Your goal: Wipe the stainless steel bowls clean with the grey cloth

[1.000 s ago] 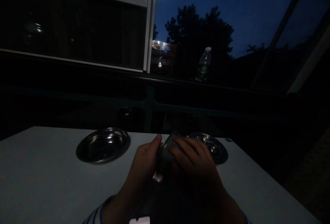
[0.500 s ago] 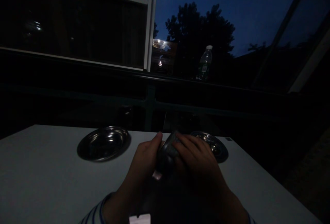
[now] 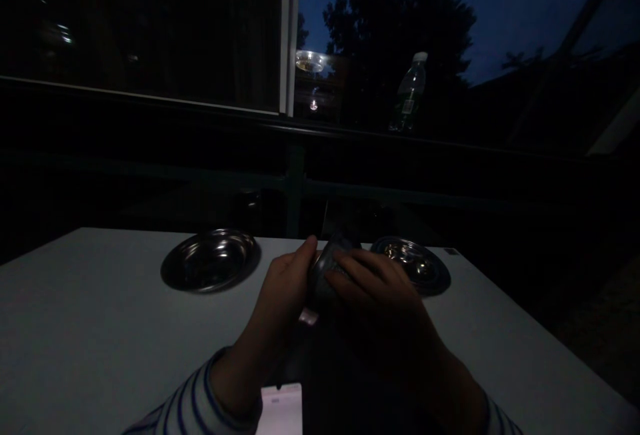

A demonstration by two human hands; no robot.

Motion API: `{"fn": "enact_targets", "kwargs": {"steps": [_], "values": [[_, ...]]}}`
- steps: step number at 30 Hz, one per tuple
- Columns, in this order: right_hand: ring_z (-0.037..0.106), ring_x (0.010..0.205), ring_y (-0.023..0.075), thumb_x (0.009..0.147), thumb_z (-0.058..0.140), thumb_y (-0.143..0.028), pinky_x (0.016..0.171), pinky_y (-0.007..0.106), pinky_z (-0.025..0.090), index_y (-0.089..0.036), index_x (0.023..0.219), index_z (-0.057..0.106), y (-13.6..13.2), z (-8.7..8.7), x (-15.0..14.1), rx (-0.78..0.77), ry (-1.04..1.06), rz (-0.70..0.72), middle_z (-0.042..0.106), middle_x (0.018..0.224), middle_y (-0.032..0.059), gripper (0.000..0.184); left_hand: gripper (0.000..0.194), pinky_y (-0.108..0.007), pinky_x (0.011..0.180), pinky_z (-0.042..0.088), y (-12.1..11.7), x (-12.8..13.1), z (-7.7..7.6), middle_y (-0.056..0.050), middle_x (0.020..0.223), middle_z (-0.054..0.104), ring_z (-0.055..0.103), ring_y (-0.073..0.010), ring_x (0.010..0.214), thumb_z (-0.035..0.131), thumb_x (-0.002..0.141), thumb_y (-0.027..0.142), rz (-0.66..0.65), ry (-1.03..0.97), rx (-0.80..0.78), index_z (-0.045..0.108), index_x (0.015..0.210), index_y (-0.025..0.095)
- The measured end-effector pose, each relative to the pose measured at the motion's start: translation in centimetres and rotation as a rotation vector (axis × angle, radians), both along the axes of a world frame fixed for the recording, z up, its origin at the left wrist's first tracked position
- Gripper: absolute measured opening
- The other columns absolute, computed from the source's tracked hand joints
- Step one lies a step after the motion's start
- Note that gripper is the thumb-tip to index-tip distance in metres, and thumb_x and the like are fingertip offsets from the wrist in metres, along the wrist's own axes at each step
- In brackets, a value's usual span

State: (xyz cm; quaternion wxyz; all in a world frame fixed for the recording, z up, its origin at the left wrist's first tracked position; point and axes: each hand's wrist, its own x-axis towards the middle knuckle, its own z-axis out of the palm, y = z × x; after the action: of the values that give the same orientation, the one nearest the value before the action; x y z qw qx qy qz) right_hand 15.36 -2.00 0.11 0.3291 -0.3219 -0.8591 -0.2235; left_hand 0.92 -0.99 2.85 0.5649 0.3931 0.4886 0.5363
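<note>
Together, the left hand (image 3: 284, 279) and right hand (image 3: 384, 286) grip a dark object (image 3: 323, 279), with two shiny dishes (image 3: 210, 263) on the table (image 3: 115, 341) beyond.

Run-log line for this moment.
left hand: holding dark object; right hand: on it; metal bowl: on table; second dish: beyond right hand

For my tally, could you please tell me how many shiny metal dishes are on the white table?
2: the left dish, left of the left hand, and the right dish, partly behind the right hand. The hands could hide more.
</note>
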Motion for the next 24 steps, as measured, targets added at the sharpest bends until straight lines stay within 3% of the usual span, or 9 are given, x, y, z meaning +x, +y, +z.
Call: {"fn": "enact_targets", "kwargs": {"steps": [3, 8, 14, 19, 24], "values": [[0.045, 0.110, 0.0258, 0.087, 0.041, -0.028, 0.086, 0.043, 0.037, -0.018, 0.111, 0.055, -0.11, -0.07, -0.20, 0.014, -0.017, 0.044, 0.055, 0.121, 0.0072, 0.030, 0.040, -0.021, 0.041, 0.034, -0.05, -0.01, 0.04, 0.001, 0.043, 0.054, 0.049, -0.0109, 0.040, 0.051, 0.073, 0.047, 0.002, 0.015, 0.004, 0.057, 0.049, 0.016], [0.048, 0.105, 0.0251, 0.088, 0.041, -0.027, 0.085, 0.044, 0.039, -0.017, 0.110, 0.056, 0.10, 0.06, 0.06, 0.008, 0.069, -0.155, 0.056, 0.119, 0.0087, 0.029, 0.040, -0.021, 0.039, 0.031, -0.35, 0.10, 0.20, 0.003, 0.039, 0.050, 0.045, -0.0098, 0.038, 0.052, 0.073, 0.046, 0.008, 0.023, -0.017, 0.056, 0.048, 0.016], [0.047, 0.107, 0.0254, 0.087, 0.042, -0.027, 0.082, 0.042, 0.041, -0.017, 0.111, 0.055, -0.04, -0.09, -0.27, 0.036, 0.010, -0.003, 0.056, 0.119, 0.0081, 0.029, 0.038, -0.021, 0.040, 0.032, -0.22, 0.05, 0.28, 0.002, 0.042, 0.052, 0.048, -0.0105, 0.040, 0.054, 0.071, 0.046, 0.006, -0.013, -0.002, 0.057, 0.048, 0.016], [0.049, 0.103, 0.0254, 0.088, 0.039, -0.024, 0.083, 0.042, 0.041, -0.015, 0.108, 0.057, 0.19, -0.13, -0.01, 0.013, 0.128, -0.197, 0.057, 0.117, 0.0101, 0.028, 0.041, -0.021, 0.039, 0.030, -0.47, 0.17, 0.38, 0.002, 0.038, 0.049, 0.044, -0.0100, 0.036, 0.051, 0.072, 0.047, 0.010, 0.044, -0.026, 0.054, 0.046, 0.016], [0.045, 0.110, 0.0250, 0.086, 0.045, -0.026, 0.083, 0.040, 0.041, -0.017, 0.113, 0.054, 0.10, -0.26, -0.27, 0.030, -0.046, 0.039, 0.055, 0.121, 0.0077, 0.030, 0.035, -0.024, 0.044, 0.036, -0.36, 0.05, 0.17, 0.002, 0.042, 0.054, 0.051, -0.0137, 0.042, 0.054, 0.070, 0.046, 0.031, -0.013, -0.009, 0.059, 0.053, 0.017]]}}
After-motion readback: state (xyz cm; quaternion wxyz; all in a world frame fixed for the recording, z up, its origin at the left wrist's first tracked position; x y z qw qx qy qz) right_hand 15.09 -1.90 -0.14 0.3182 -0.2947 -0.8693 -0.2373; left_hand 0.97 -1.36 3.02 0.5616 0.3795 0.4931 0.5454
